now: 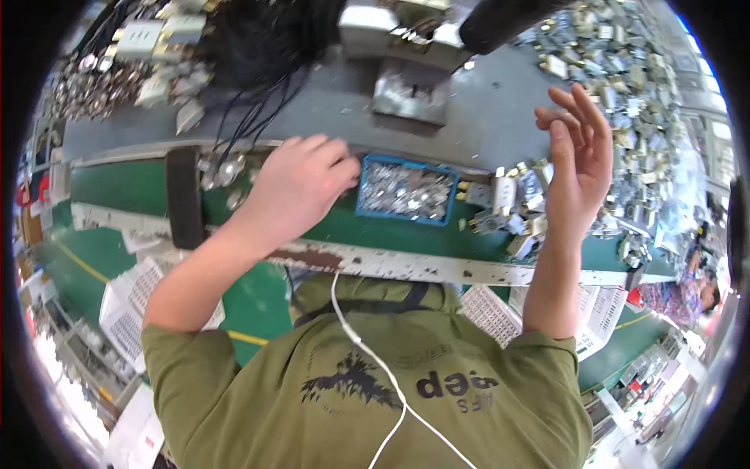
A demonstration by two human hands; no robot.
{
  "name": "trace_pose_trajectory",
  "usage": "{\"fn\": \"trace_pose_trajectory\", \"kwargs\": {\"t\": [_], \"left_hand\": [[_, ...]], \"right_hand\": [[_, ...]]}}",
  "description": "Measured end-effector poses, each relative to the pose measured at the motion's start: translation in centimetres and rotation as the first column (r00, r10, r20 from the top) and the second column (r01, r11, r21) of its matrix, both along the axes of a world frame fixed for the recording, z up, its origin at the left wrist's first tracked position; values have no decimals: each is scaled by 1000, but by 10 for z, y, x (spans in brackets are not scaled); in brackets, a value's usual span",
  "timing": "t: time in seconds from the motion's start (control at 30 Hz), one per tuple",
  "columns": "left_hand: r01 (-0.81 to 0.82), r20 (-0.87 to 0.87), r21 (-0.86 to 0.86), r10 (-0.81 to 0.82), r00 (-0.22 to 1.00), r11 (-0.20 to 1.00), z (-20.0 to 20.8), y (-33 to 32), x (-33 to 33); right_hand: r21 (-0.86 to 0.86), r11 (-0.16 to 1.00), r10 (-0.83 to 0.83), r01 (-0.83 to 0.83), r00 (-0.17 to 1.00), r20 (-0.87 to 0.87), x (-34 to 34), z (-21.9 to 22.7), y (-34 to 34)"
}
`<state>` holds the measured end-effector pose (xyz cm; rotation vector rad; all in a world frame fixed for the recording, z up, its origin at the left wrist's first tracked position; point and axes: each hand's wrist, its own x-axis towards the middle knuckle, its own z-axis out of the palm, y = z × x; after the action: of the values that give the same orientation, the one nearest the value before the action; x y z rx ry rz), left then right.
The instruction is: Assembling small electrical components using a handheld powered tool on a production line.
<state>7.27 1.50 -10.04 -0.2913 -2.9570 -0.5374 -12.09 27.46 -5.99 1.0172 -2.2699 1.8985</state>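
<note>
My left hand (301, 187) is over the green work surface, just left of a blue tray (361, 205) of small shiny metal pieces (406, 190). Its fingers curl together, slightly blurred, and whatever they may hold is hidden. Raised at the right, my right hand (578, 168) has loosely bent fingers set apart, with nothing seen in it. Below and left of that hand lie several white and metal plug-like parts (504, 191). Beyond the tray stands a metal block fixture (412, 92) on the grey bench.
A large heap of metal and white parts (625, 117) spreads along the right. Black cables (262, 109) and small round metal parts (101, 86) lie at the far left. A dark upright pad (183, 195) stands left of my arm. A white cable (359, 340) hangs over my shirt.
</note>
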Motion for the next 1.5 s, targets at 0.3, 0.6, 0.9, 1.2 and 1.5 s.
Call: {"fn": "trace_pose_trajectory", "kwargs": {"t": [0.3, 0.6, 0.9, 1.2, 1.5], "left_hand": [[-6, -24, 19, 7, 1000, 1000, 13, -4, 3], [10, 3, 9, -10, 1000, 1000, 1, -2, -2], [39, -19, 5, -39, 999, 999, -4, -4, 6], [45, -30, 131, -42, 999, 990, 11, -9, 0], [0, -1, 191, 1, 1000, 982, 16, -11, -2]], "right_hand": [[557, 777, -3, 293, 886, -463, -81, -5, -3], [705, 583, 202, 404, 768, -607, -141, -42, -40], [251, 957, 99, -148, 976, 196, -55, 1, -12], [-107, 921, 369, -375, 750, 549, 7, 0, -17], [390, 889, 188, -239, 968, 167, 16, 25, -40]]}}
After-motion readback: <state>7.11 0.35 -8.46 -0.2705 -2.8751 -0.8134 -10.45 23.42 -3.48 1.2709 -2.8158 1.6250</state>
